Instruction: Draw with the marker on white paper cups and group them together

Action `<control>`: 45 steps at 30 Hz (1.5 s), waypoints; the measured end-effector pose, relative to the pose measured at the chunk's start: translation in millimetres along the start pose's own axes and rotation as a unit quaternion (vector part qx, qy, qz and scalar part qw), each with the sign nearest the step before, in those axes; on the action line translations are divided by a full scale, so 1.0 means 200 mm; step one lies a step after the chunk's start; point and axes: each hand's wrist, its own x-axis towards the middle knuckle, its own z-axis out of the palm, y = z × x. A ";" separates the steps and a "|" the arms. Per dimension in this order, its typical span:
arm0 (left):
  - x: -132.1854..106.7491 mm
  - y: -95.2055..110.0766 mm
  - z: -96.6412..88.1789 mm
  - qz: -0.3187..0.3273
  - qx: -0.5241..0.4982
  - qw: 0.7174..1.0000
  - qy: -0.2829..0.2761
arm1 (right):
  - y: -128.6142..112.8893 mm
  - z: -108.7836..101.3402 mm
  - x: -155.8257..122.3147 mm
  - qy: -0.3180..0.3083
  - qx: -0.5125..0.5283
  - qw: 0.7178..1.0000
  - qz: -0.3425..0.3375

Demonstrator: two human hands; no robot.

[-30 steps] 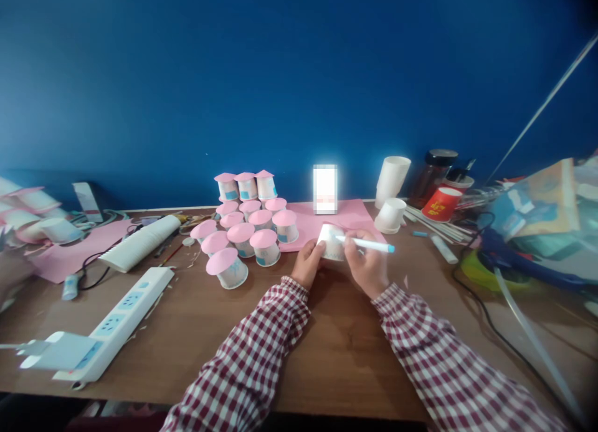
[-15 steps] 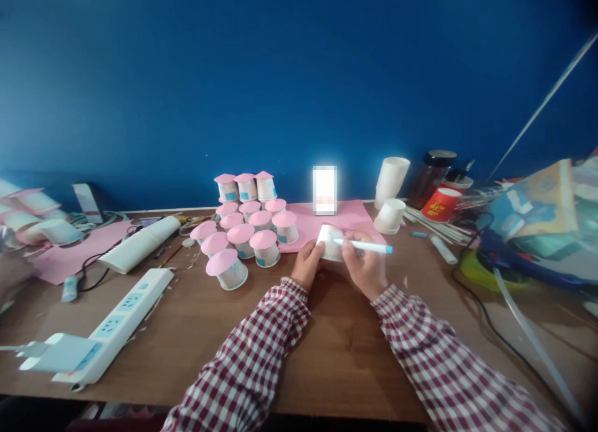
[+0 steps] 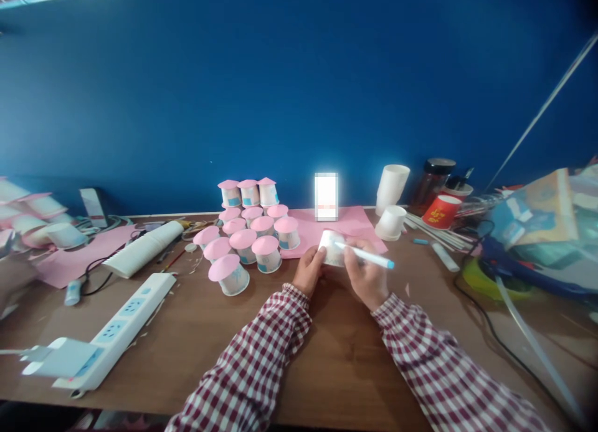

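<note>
A white paper cup (image 3: 332, 250) is tipped upside down between my two hands over the table. My left hand (image 3: 309, 268) grips the cup at its left side, thumb on the wall. In my right hand (image 3: 367, 276) is a white felt-tip pen (image 3: 369, 255) with a light-blue end, its tip at the cup's right side. Faint marks show on the cup, too blurred to read. To the left of my hands stand several upturned paper cups with pink cone tops, the nearest one (image 3: 233, 281) bearing a pale blue drawing.
Pink paper (image 3: 352, 222) lies behind the cup. Stacked white cups (image 3: 392, 186), a single white cup (image 3: 391, 221) and a red cup (image 3: 440, 211) stand at right. A power strip (image 3: 119, 326) with a plugged charger lies left, near a row of nested cups (image 3: 144, 248).
The whole view has shifted slightly, so things sit a little lower. The pen's rear end has dipped, and both hands still hold the cup and pen.
</note>
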 end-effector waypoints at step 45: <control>0.01 -0.01 -0.01 0.004 0.000 1.000 0.010 | 0.01 0.00 0.00 -0.042 -0.081 0.983 -0.159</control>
